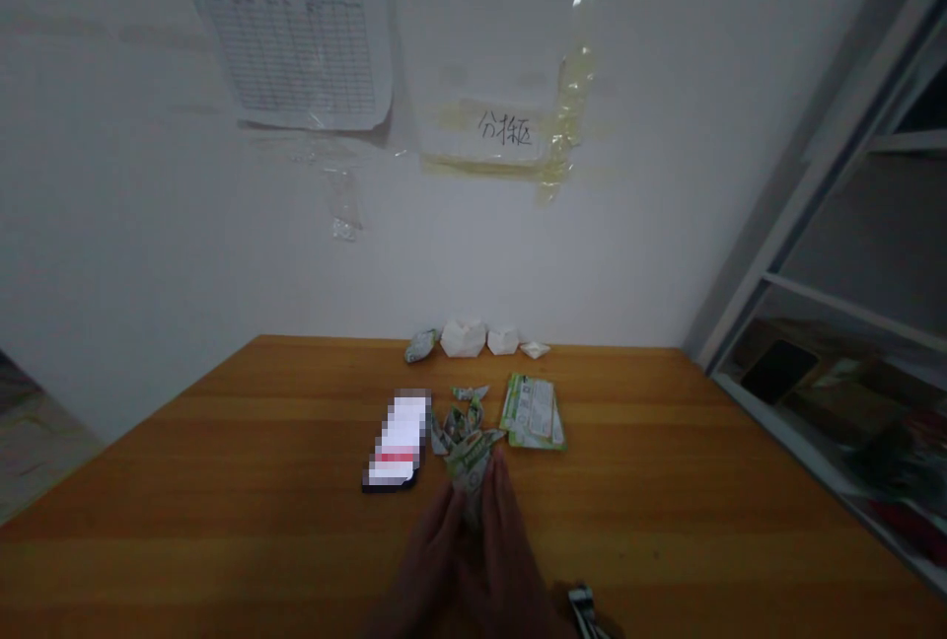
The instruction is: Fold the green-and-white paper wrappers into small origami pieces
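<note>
A folded piece of green-and-white printed paper (471, 466) stands between my hands near the middle of the table. My left hand (435, 535) presses on its left side, with the fingertips low on the paper. Against its right side lies my right hand (504, 526), its fingers long and held together. The lower part of the paper is partly hidden by the fingers. Just beyond, more folded printed paper (453, 420) and a small folded paper strip (471, 392) lie on the wooden table (651, 481).
Left of the paper lies a phone (400, 437) with a lit, blurred screen. A stack of printed cards (533, 412) sits to the right. Along the wall stand a printed folded paper (421, 345) and white folded papers (464, 338). A metal-framed shelf (829, 402) borders the right side.
</note>
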Tool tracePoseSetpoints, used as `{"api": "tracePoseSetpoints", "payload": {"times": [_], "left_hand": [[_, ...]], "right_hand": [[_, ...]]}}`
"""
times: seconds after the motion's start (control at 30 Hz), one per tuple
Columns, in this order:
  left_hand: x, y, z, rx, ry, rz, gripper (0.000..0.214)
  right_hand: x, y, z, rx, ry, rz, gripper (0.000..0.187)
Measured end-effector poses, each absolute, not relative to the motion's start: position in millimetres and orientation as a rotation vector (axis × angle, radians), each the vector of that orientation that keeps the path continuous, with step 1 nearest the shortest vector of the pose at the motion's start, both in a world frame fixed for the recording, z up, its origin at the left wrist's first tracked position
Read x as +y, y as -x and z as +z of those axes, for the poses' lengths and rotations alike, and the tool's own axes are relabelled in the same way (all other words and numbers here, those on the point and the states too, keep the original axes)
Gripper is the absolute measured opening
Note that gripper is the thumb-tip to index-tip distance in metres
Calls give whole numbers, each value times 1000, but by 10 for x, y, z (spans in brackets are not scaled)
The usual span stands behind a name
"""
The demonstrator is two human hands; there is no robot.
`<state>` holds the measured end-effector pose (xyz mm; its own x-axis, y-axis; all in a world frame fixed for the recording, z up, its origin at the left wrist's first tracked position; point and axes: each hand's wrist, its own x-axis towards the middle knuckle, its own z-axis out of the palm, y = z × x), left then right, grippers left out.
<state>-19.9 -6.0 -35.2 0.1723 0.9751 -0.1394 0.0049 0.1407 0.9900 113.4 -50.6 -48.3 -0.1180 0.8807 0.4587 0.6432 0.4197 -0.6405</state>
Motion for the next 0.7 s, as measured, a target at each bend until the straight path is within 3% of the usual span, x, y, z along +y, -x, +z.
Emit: {"api": "tracePoseSetpoints", "payload": {"times": [0.17,0.3,0.5,0.7], "left_hand": [[10,150,-146,1104,-1252,1034,47],[55,213,-141,1124,-1397,917,39],[15,181,-143,990,-1476,690,30],[59,182,-203,1113,-1348,813,29]], "right_hand": [[-501,-1232,-540,-1771,1133,559,87],[-381,-1451,-478,-1397,1158,711,63],[-236,-1645,-340,-1322,1186,1084,34],[-253,-1576,-312,-1168,1157,1166,34]]}}
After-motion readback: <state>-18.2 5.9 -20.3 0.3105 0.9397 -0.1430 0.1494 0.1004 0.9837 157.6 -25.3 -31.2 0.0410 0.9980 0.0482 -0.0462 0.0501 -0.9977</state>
